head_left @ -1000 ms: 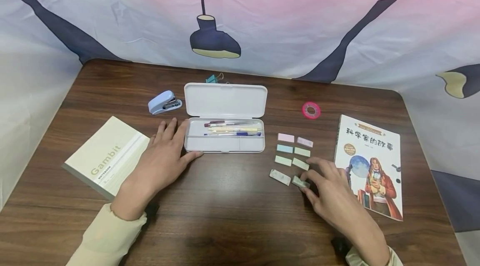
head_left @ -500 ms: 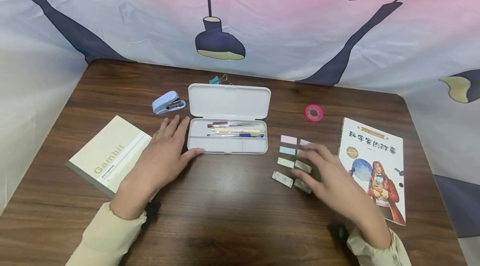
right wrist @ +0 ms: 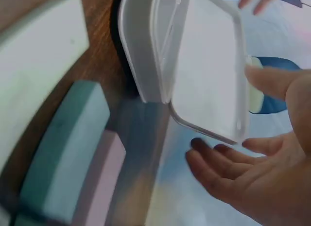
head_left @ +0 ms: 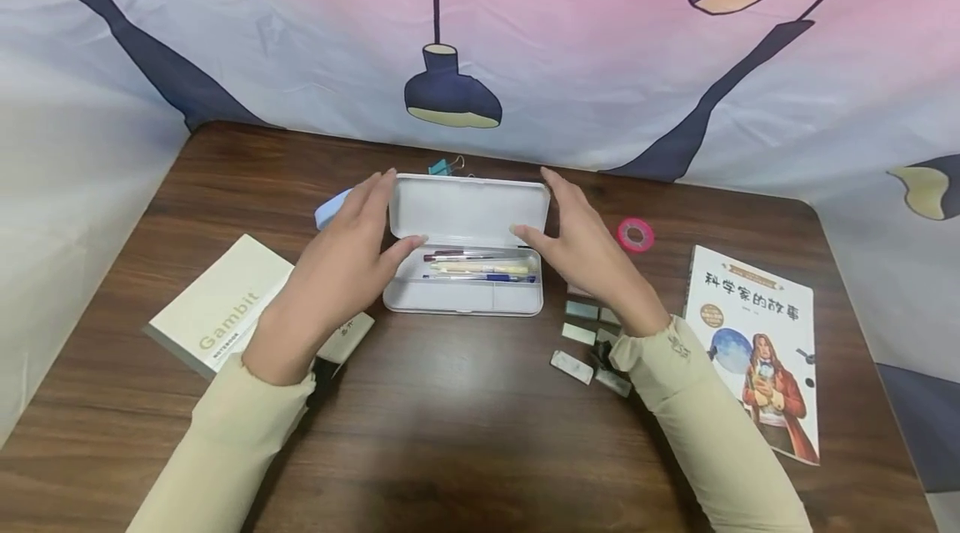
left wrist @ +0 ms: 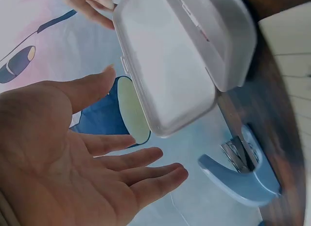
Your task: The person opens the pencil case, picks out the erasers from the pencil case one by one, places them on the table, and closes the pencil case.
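A white pencil case [head_left: 468, 208] stands open, its lid tilted up at the back. Several pens [head_left: 480, 268] lie in its long compartment. At the lid's left side is my left hand [head_left: 333, 274], thumb spread; the left wrist view shows that hand [left wrist: 97, 158] with extended fingers and an empty palm, apart from the lid. My right hand [head_left: 592, 253] is at the lid's right side. In the right wrist view its fingers [right wrist: 214, 170] are slightly bent beside the lid's corner, and whether they touch it I cannot tell. Neither hand holds anything.
Several pastel erasers [head_left: 572, 367] lie partly under the right forearm. Left stand a notebook [head_left: 217, 308] and a blue stapler [left wrist: 243, 187], half hidden in the head view. A teal binder clip [head_left: 442, 167] is behind the case. Right are a pink tape roll [head_left: 635, 234] and a book [head_left: 757, 349].
My right hand has left the erasers and moved up and left to the lid's right side. My left hand has shifted from the case's left edge up to the lid's left side.
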